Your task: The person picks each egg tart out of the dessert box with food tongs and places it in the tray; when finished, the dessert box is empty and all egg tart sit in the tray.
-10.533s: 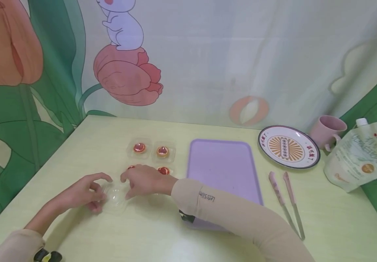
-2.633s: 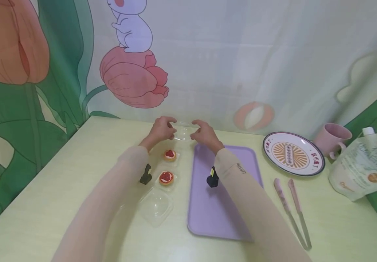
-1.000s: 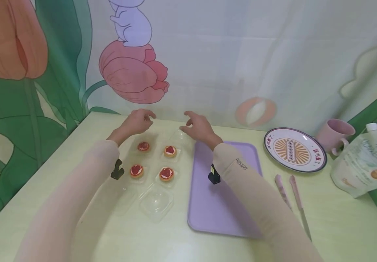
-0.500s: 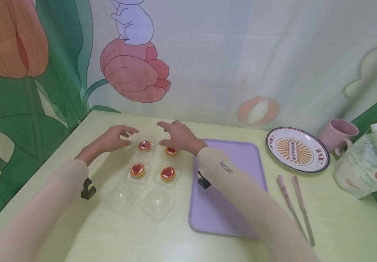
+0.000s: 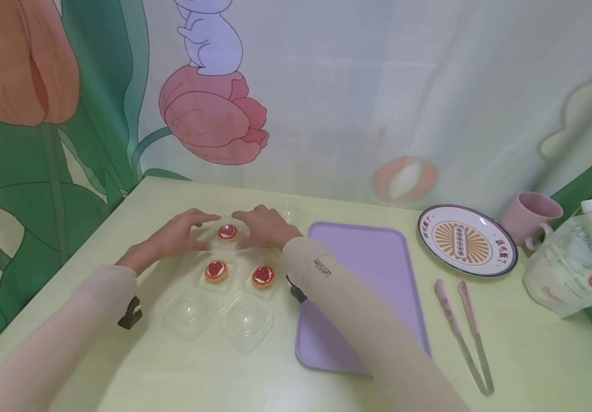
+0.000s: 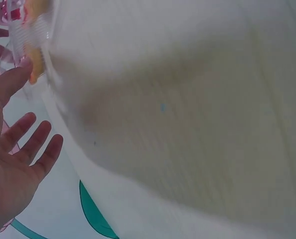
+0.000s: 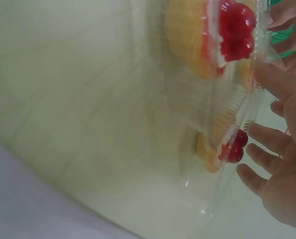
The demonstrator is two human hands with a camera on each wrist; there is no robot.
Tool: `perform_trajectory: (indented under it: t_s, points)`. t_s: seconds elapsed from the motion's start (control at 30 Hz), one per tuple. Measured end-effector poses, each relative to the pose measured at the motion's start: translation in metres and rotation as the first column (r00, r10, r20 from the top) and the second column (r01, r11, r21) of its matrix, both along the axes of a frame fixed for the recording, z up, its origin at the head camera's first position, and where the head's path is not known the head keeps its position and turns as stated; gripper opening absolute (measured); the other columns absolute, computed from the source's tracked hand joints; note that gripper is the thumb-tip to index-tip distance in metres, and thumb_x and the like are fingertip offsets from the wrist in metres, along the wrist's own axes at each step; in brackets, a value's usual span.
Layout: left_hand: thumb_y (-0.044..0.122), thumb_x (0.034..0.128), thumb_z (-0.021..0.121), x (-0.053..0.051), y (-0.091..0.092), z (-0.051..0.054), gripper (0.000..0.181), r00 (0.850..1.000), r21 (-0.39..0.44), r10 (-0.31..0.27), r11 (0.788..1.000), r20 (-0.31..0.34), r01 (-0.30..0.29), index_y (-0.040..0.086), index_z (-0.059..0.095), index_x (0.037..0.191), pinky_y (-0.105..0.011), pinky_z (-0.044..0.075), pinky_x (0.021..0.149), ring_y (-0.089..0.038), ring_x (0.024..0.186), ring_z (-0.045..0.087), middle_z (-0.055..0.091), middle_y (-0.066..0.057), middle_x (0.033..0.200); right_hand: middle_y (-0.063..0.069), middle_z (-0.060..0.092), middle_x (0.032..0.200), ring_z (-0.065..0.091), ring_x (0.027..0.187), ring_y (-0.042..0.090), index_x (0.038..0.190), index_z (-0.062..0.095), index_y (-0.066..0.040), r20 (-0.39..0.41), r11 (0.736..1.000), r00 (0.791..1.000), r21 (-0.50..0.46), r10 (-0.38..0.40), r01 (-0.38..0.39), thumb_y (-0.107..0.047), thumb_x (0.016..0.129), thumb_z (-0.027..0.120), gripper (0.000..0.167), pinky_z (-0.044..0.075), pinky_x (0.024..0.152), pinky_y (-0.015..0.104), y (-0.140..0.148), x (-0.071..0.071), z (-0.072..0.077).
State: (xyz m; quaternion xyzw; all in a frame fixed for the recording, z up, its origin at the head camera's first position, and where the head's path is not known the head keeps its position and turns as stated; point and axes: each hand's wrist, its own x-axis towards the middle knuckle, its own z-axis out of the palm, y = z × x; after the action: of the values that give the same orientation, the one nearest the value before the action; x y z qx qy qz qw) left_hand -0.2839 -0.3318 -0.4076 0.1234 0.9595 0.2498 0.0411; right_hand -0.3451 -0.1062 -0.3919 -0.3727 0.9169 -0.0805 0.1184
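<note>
In the head view, a small red-topped tart (image 5: pixel 227 232) sits in a clear plastic box between the two hands. My left hand (image 5: pixel 179 233) is at its left side, fingers spread. On the other side is my right hand (image 5: pixel 265 228), fingers apart, partly covering another tart behind it. Two more tarts, one at left (image 5: pixel 216 270) and one at right (image 5: pixel 263 277), stand nearer in their boxes, with clear domed lids (image 5: pixel 247 320) laid open in front. The left wrist view shows the left hand (image 6: pixel 18 154) with nothing gripped; whether fingertips touch the box cannot be told.
A purple tray (image 5: pixel 368 252) lies right of the boxes. Farther right are a patterned plate (image 5: pixel 460 240), a pink mug (image 5: pixel 531 214), a white pouch (image 5: pixel 573 260) and two pink-handled knives (image 5: pixel 476 326). Another clear lid (image 5: pixel 290 214) lies at the back. A printed curtain stands behind.
Compared with earlier, the back-right lid was let go and lies open. Both hands have moved left and nearer, to either side of the back-left tart.
</note>
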Motion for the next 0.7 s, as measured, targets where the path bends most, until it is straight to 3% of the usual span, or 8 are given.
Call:
perform_trajectory:
  t_s: [0.23, 0.47, 0.7]
  points:
    - [0.017, 0.0829, 0.082, -0.005, 0.001, -0.007, 0.072, 0.999, -0.05, 0.047, 0.998, 0.003, -0.047, 0.012, 0.049, 0.147, -0.058, 0.05, 0.1, -0.041, 0.126, 0.054, 0.056, -0.02, 0.135, 0.003, 0.052, 0.148, 0.044, 0.138, 0.026, 0.153, 0.04, -0.024, -0.029, 1.0, 0.999, 0.002, 0.016, -0.016, -0.047, 0.09, 0.071, 0.074, 0.037, 0.116, 0.048, -0.006, -0.001, -0.003]
    - [0.018, 0.0842, 0.081, -0.008, 0.001, -0.016, 0.074, 0.999, -0.032, 0.044, 0.999, 0.001, -0.044, 0.011, 0.046, 0.149, -0.058, 0.049, 0.101, -0.039, 0.124, 0.055, 0.058, -0.022, 0.134, 0.003, 0.053, 0.148, 0.046, 0.138, 0.025, 0.153, 0.04, -0.023, -0.04, 0.999, 0.999, 0.035, 0.002, 0.0, -0.05, 0.089, 0.071, 0.076, 0.038, 0.116, 0.047, -0.009, 0.001, -0.004]
    - [0.023, 0.0847, 0.081, -0.011, 0.009, -0.018, 0.071, 0.996, -0.047, 0.092, 0.995, 0.001, -0.092, 0.015, 0.049, 0.147, -0.061, 0.046, 0.103, -0.039, 0.127, 0.054, 0.058, -0.02, 0.135, 0.002, 0.049, 0.151, 0.043, 0.14, 0.024, 0.154, 0.038, -0.025, 0.011, 0.999, 0.999, -0.019, -0.048, 0.048, -0.051, 0.083, 0.077, 0.086, 0.036, 0.117, 0.048, -0.012, 0.0, -0.006]
